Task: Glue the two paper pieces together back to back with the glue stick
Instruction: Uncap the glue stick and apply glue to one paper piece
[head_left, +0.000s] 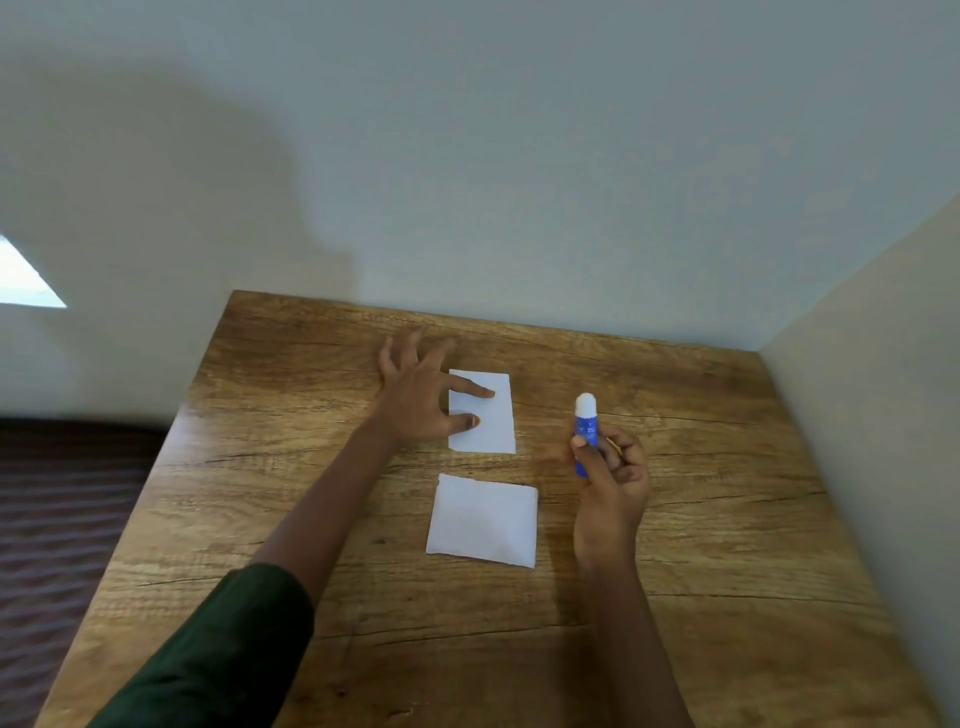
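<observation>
We worked at a wooden table with a brown grain finish (675, 519), pushed into a corner of pale walls (519, 156). Two white rectangular paper pieces lay flat near its middle, close together but not touching. Our left hand (421, 400) was spread wide, its fingers splayed, with the forefinger and thumb pressing down on the left half of the farther paper piece (491, 415); the other fingers reached past the sheet's edge toward eleven o'clock. The nearer paper piece (485, 522) sat at six o'clock from the first one, untouched and slightly skewed. At three o'clock from the papers, our right hand (613, 488) was closed around the blue body of a glue stick with a rounded white cap (586, 421), held upright above the tabletop with the cap end pointing up and away from us. A dark green sleeve (218, 654) covered the left forearm at seven o'clock; the right forearm was bare.
</observation>
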